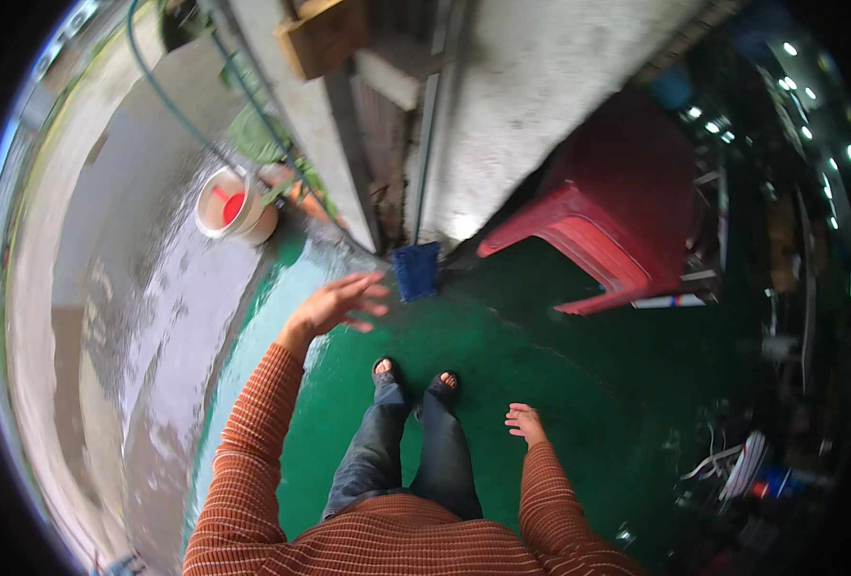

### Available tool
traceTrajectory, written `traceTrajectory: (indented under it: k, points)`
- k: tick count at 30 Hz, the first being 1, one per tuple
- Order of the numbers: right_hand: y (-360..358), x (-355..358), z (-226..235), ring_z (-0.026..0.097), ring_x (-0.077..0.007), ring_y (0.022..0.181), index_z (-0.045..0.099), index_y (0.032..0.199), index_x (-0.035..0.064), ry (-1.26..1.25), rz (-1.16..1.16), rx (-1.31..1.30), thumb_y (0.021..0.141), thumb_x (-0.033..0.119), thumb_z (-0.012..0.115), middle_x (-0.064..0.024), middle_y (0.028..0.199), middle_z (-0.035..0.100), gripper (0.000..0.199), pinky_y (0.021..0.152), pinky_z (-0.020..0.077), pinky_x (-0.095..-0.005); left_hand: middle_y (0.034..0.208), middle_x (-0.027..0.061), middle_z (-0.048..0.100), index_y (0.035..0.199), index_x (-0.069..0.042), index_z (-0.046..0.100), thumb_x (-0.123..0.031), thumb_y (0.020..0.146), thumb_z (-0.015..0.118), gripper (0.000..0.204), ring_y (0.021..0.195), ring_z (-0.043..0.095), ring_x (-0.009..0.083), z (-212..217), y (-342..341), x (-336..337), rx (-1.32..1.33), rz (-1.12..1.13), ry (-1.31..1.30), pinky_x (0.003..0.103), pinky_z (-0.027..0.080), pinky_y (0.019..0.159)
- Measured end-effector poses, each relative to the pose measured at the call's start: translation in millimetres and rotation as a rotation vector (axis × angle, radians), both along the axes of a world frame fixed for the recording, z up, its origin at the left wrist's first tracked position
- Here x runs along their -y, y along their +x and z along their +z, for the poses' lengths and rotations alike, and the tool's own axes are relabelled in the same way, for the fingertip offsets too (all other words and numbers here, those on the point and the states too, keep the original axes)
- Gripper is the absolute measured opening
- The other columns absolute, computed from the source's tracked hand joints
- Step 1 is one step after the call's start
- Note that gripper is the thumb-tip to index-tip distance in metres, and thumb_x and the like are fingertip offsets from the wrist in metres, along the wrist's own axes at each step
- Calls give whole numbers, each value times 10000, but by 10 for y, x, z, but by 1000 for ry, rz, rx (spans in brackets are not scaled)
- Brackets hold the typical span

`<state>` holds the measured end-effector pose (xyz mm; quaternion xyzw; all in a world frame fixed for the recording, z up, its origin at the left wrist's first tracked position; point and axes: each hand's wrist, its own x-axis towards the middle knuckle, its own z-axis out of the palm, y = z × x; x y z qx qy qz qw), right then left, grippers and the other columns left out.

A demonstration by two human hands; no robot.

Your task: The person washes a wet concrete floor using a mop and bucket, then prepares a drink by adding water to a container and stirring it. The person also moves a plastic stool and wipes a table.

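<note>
My left hand [337, 301] is raised in front of me, its fingers spread and nothing in them. Just beyond its fingertips stands a long-handled tool with a flat blue head [417, 272], its thin grey pole leaning up along the wall corner. Whether it is a dustpan or a broom I cannot make out. My right hand [523, 422] hangs lower, near my right side, open and holding nothing. Neither hand touches anything.
A white bucket [252, 219] with a red scoop-like thing inside stands on wet paving at the left. A red plastic stool [603, 240] is ahead to the right. Cables and clutter [742, 470] lie at the lower right. The green floor [540, 336] looks shiny.
</note>
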<state>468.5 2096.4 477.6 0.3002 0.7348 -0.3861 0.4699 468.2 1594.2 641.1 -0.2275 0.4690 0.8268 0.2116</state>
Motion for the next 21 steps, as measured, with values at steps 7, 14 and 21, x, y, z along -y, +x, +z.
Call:
traceTrajectory:
  k: [7,14,21]
  points:
    - [368,-89,704,587,-126,719,568,1065,124,-19,-23,-255,795,167,566,-13,884,617,274,621,462,-322,1059,81,603,1062,-137,592,-412,766,587,404,1004,561,220,-1506,1444,-62,105,-1349,-1296,460,431,825]
    - [1628,-167,641,590,-130,651,590,1033,83,-141,52,-402,769,171,589,-53,864,629,278,584,467,-288,884,85,616,997,-48,569,-224,786,479,290,700,617,157,-1609,1936,-1136,249,-358,-747,304,487,471]
    - [3428,-887,1758,563,-181,926,470,1207,95,-512,-315,-327,854,256,523,-106,1112,543,391,782,472,-360,1015,79,574,1021,-89,566,-340,798,530,338,844,594,223,-1665,2704,-2005,331,-831,-817,382,511,641]
